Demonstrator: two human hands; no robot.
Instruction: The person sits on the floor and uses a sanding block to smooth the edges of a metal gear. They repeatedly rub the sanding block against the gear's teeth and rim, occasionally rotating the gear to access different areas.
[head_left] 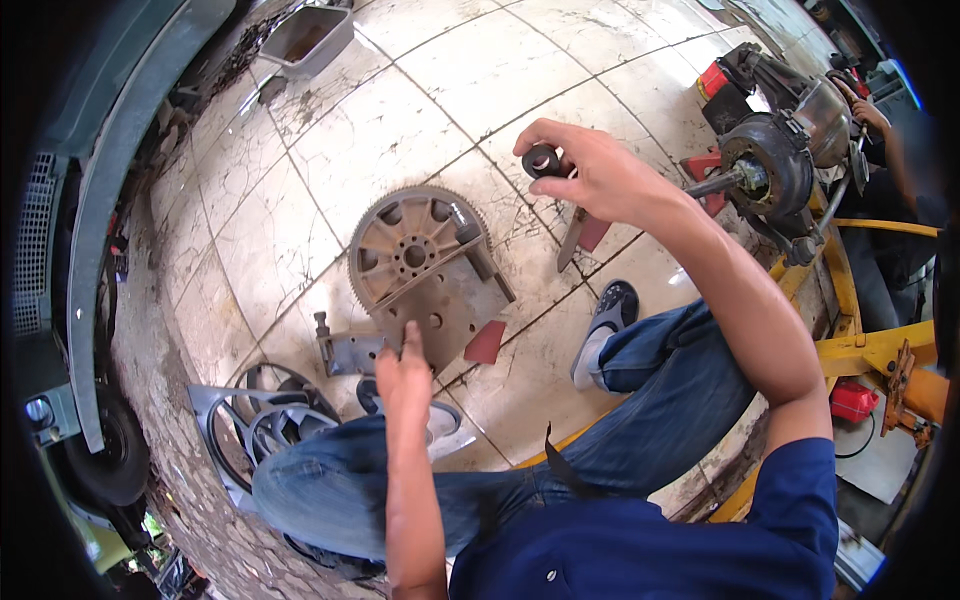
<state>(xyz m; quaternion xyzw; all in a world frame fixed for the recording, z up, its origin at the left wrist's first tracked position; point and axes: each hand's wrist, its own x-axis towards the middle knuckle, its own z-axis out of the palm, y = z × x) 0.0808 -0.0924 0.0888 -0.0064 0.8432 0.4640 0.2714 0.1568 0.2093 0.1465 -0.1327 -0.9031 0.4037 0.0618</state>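
Observation:
My right hand (598, 170) is raised above the floor, its thumb and fingers closed round a short black cylinder with a hole through it, like a bushing (541, 160). Below and to its left lies a rusty toothed flywheel (376, 240), flat on the tiles. A brown metal plate (465, 300) with several holes rests over the flywheel's near part. A dark cylindrical piece (481, 262) sits at the plate's right side. My left hand (404, 375) is at the plate's near left edge with fingers stretched out, holding nothing visible; whether a fingertip touches is unclear.
A red sandpaper-like piece (485, 343) lies beside the plate. A blue-grey bracket (352, 355) and a fan shroud (225, 440) are at left. A grey tray (322, 50) stands far back. A mechanical assembly (775, 160), yellow frame (850, 300) and another person's hand (872, 115) are at right.

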